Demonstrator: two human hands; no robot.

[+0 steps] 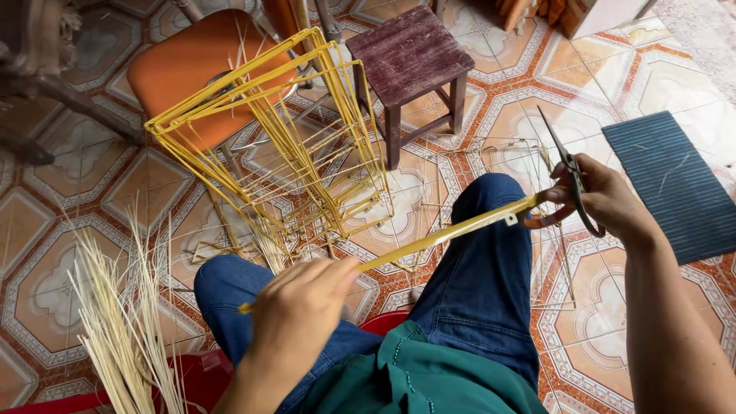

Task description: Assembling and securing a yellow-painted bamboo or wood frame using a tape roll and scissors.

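Head view, looking down over a seated person's knees in blue denim. The left hand (295,310) is closed around the near end of a flat yellow strip (448,231), thin and straight, which runs up and to the right across the right knee. The right hand (606,199) grips the strip's far end with thumb and fingers while also holding a pair of dark metal scissors (569,169), blades pointing up and away; the fingers are wrapped round the looped handles. Beyond the strip, just past the knees, stands a frame (268,130) of thin yellow sticks bound into open box shapes, tilted, leaning against an orange chair (184,65). Right of the frame stands a small square stool (410,50) of worn, dark wood. Left of the strip, beside the left knee, lies a fanned bundle of pale, thin splints (123,322). Right of the scissors lies a dark ribbed mat (675,184) on the patterned tile floor (46,230).
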